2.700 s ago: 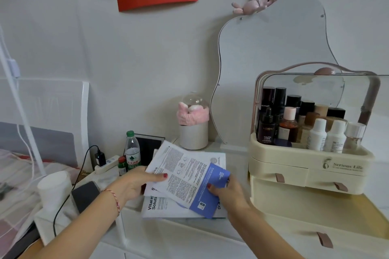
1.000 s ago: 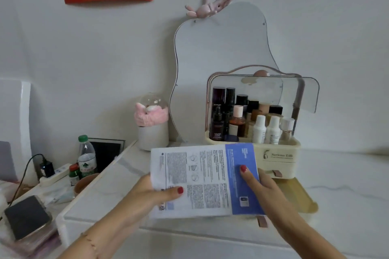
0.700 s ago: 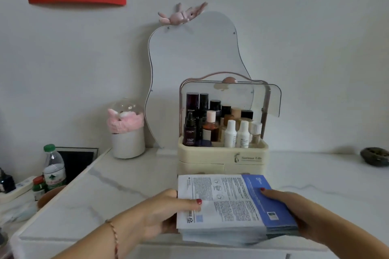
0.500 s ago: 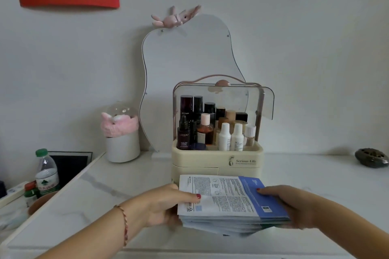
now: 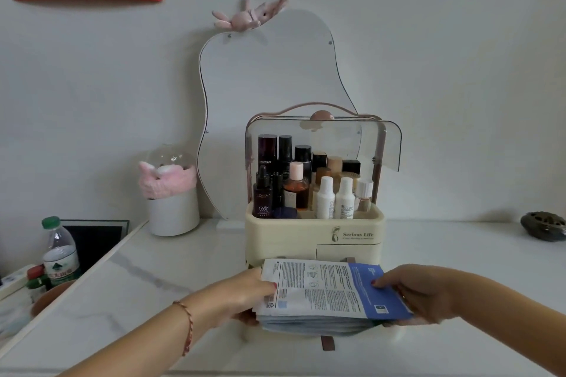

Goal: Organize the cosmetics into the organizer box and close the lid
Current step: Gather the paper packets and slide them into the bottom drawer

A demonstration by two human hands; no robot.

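A cream organizer box stands on the white table, its clear lid swung up and open. Several bottles fill its top compartment. Its bottom drawer is pulled out toward me, with only the brown pull tab showing. Over that drawer I hold a flat stack of white-and-blue face mask sachets. My left hand grips the stack's left edge, thumb on top. My right hand grips the right edge the same way.
A wavy mirror leans on the wall behind the box. A white canister with a pink cloth stands to its left. A water bottle and a small jar sit on a lower surface at left. A dark dish lies far right.
I carried the sachet stack from the left side of the table over to the organizer and lowered it flat above the open bottom drawer. Both hands kept their hold.
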